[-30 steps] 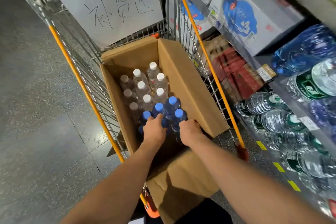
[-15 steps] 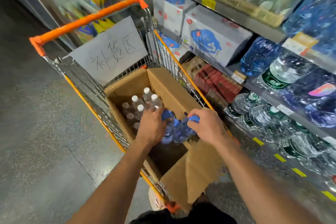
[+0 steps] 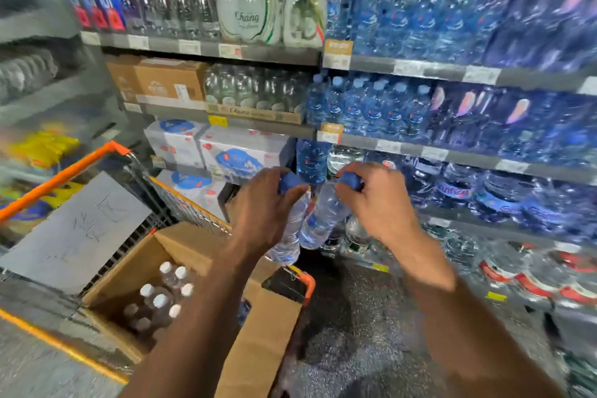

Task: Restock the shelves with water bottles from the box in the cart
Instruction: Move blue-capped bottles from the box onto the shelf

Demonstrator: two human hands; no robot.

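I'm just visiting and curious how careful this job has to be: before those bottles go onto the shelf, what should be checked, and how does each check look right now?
1. Left hand grips its blue-capped bottle near the cap: ok.
2. Right hand grips the second bottle near the cap: ok.
3. Both bottles lifted clear of the cardboard box: ok.
4. Bottles hanging apart: not ok, their bodies look pressed together.
5. Free slot among the blue bottles on the shelf ahead: cannot tell, the picture is blurred.
6. More stock left in the box: ok, white-capped bottles remain.
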